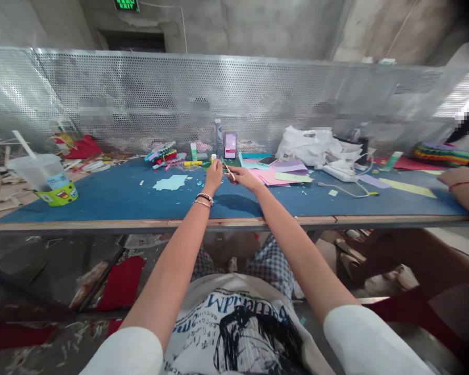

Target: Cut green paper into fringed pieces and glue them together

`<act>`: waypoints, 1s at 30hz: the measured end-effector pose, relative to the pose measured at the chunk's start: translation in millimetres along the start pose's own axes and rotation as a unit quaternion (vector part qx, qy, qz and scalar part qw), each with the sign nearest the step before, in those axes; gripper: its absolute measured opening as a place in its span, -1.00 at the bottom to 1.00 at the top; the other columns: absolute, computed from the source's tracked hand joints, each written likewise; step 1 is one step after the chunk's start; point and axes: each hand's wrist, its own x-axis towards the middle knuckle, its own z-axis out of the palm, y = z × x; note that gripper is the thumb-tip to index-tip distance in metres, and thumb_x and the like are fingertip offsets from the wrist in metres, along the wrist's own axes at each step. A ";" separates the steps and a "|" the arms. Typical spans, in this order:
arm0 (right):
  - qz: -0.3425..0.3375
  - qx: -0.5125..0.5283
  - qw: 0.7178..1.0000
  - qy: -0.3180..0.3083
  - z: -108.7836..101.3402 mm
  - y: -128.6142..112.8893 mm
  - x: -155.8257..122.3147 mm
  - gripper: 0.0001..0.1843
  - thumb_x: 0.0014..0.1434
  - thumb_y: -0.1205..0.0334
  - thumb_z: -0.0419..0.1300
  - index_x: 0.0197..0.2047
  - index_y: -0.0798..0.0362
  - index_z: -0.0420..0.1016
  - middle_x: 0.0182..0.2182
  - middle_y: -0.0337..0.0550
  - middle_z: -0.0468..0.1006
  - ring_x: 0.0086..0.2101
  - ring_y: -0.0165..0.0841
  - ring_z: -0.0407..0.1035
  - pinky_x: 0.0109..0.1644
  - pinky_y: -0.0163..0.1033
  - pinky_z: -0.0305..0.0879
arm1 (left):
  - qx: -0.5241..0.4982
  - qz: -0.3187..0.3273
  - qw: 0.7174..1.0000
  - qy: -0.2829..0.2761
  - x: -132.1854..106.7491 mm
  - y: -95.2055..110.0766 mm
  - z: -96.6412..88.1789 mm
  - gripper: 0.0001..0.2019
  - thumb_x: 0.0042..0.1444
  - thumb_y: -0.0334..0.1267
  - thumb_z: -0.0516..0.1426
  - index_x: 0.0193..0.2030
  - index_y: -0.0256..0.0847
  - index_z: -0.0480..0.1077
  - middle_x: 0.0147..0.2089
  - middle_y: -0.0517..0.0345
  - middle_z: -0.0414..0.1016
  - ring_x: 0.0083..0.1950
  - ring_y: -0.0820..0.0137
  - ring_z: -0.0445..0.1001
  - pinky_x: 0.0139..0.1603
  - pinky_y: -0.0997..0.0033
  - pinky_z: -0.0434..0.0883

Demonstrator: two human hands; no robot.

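Observation:
My right hand (243, 177) grips a pair of scissors (229, 172) with pale handles, blades pointing up and left toward my left hand (214, 176). The left fingers are pinched together just beside the blades; whatever they hold is too small to make out. Both hands are raised over the blue tabletop (172, 203). Left of them lies a light blue sheet of paper (170, 182) with small scraps around it. Pink paper (260, 176) and a purple sheet (291, 166) overlap to the right. Behind the hands are a yellow tube (193, 163) and an upright phone (230, 145).
A plastic cup (42, 174) with a straw stands at far left. A water bottle (218, 136) and a glue stick (194, 152) stand at the back. White plastic bags (308, 146), a power strip (340, 173) and a cable lie right. Another person's hand (463, 177) rests at far right.

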 end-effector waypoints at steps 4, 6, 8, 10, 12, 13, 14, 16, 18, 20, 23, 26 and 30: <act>-0.005 0.006 1.000 -0.008 1.2 -2.7 -0.3 -0.47 0.04 -0.03 0.17 -0.05 0.23 0.38 -0.58 -0.36 0.21 -0.56 -0.55 0.04 -0.50 -0.38 0.00 | 0.019 -0.011 1.000 0.017 -0.8 1.9 -1.3 -0.76 0.24 -0.21 -0.11 -0.40 -0.19 0.23 -0.45 0.14 0.31 -0.34 0.37 0.33 -0.23 0.36 0.25; -0.009 0.009 1.000 -0.011 1.6 -2.0 0.5 -0.49 0.03 -0.04 0.17 -0.10 0.22 0.39 -0.59 -0.36 0.21 -0.57 -0.55 0.04 -0.50 -0.38 -0.01 | 0.027 -0.009 0.999 0.024 -1.2 2.4 -1.8 -0.76 0.25 -0.20 -0.12 -0.39 -0.19 0.24 -0.44 0.14 0.32 -0.34 0.37 0.34 -0.22 0.36 0.26; -0.016 0.017 1.000 -0.014 1.7 -0.7 1.5 -0.51 0.02 -0.04 0.17 -0.15 0.22 0.40 -0.59 -0.36 0.20 -0.57 -0.56 0.04 -0.51 -0.38 -0.02 | 0.032 -0.004 0.999 0.030 -1.2 2.1 -2.1 -0.75 0.25 -0.18 -0.11 -0.39 -0.19 0.25 -0.44 0.14 0.33 -0.34 0.37 0.35 -0.22 0.36 0.26; -0.020 0.026 0.999 -0.018 1.8 0.4 2.2 -0.52 0.02 -0.04 0.18 -0.16 0.21 0.40 -0.59 -0.36 0.19 -0.58 -0.56 0.03 -0.51 -0.38 -0.02 | 0.033 0.000 0.999 0.036 -0.8 1.4 -2.1 -0.75 0.24 -0.16 -0.11 -0.38 -0.18 0.25 -0.44 0.14 0.34 -0.34 0.37 0.35 -0.22 0.37 0.26; -0.018 0.030 0.999 -0.020 1.8 0.6 2.3 -0.53 0.02 -0.03 0.18 -0.15 0.21 0.40 -0.60 -0.37 0.18 -0.58 -0.56 0.03 -0.52 -0.38 -0.03 | 0.034 0.002 0.999 0.040 -0.4 0.9 -2.3 -0.76 0.24 -0.15 -0.10 -0.36 -0.17 0.25 -0.43 0.14 0.35 -0.34 0.36 0.36 -0.23 0.37 0.25; -0.016 0.031 0.999 -0.020 1.8 0.4 2.2 -0.53 0.02 -0.02 0.18 -0.15 0.20 0.40 -0.60 -0.37 0.18 -0.58 -0.56 0.03 -0.52 -0.39 -0.04 | 0.036 0.002 0.998 0.042 -0.3 1.0 -2.4 -0.77 0.24 -0.15 -0.10 -0.35 -0.17 0.25 -0.44 0.14 0.35 -0.34 0.36 0.36 -0.23 0.38 0.25; -0.014 0.032 0.999 -0.018 1.8 0.0 2.1 -0.54 0.02 -0.02 0.18 -0.14 0.20 0.40 -0.60 -0.37 0.18 -0.58 -0.56 0.03 -0.52 -0.39 -0.04 | 0.037 0.002 0.998 0.043 -0.4 1.3 -2.5 -0.77 0.24 -0.16 -0.10 -0.35 -0.17 0.25 -0.44 0.14 0.35 -0.35 0.36 0.36 -0.24 0.38 0.25; -0.012 0.034 0.999 -0.017 1.9 -0.7 1.8 -0.54 0.02 0.00 0.18 -0.13 0.19 0.40 -0.60 -0.37 0.19 -0.58 -0.56 0.03 -0.53 -0.39 -0.04 | 0.039 0.002 0.998 0.046 -0.9 2.3 -2.9 -0.77 0.24 -0.15 -0.10 -0.34 -0.17 0.26 -0.46 0.14 0.35 -0.36 0.36 0.36 -0.25 0.38 0.25; -0.013 0.037 0.999 -0.018 2.0 -0.9 1.6 -0.54 0.03 0.01 0.18 -0.11 0.20 0.40 -0.59 -0.37 0.20 -0.58 -0.57 0.03 -0.53 -0.40 -0.03 | 0.037 0.006 0.998 0.049 -1.4 3.0 -3.2 -0.76 0.24 -0.12 -0.10 -0.35 -0.17 0.26 -0.47 0.14 0.35 -0.36 0.36 0.36 -0.25 0.39 0.25; -0.012 0.040 0.999 -0.019 2.4 0.0 1.7 -0.52 0.02 0.03 0.19 -0.09 0.21 0.40 -0.60 -0.37 0.20 -0.58 -0.57 0.03 -0.53 -0.40 -0.03 | 0.033 0.009 0.998 0.051 -1.2 2.6 -3.5 -0.74 0.23 -0.09 -0.10 -0.34 -0.17 0.27 -0.46 0.14 0.36 -0.35 0.36 0.37 -0.25 0.39 0.25; -0.003 0.040 0.999 -0.022 3.6 2.4 2.5 -0.48 0.01 0.05 0.20 -0.03 0.22 0.39 -0.60 -0.38 0.21 -0.59 -0.57 0.04 -0.54 -0.40 -0.02 | 0.027 0.003 0.998 0.061 0.7 -0.1 -4.4 -0.71 0.23 -0.04 -0.11 -0.30 -0.18 0.28 -0.42 0.11 0.38 -0.31 0.35 0.38 -0.22 0.38 0.26; 0.006 0.017 1.000 -0.006 4.3 4.9 4.3 -0.43 -0.02 0.06 0.22 0.01 0.24 0.39 -0.58 -0.36 0.25 -0.59 -0.57 0.06 -0.53 -0.40 0.03 | 0.026 -0.007 0.996 0.081 2.5 -1.9 -5.7 -0.69 0.24 -0.03 -0.13 -0.27 -0.19 0.29 -0.39 0.07 0.39 -0.29 0.34 0.39 -0.21 0.37 0.26; -0.018 -0.022 0.998 0.064 1.4 10.9 8.2 -0.41 0.01 0.08 0.18 0.06 0.26 0.38 -0.55 -0.29 0.34 -0.57 -0.55 0.07 -0.49 -0.38 0.11 | 0.047 0.007 0.996 0.081 0.9 -0.6 -6.5 -0.68 0.25 -0.05 -0.14 -0.25 -0.19 0.30 -0.39 0.08 0.39 -0.32 0.35 0.37 -0.22 0.37 0.26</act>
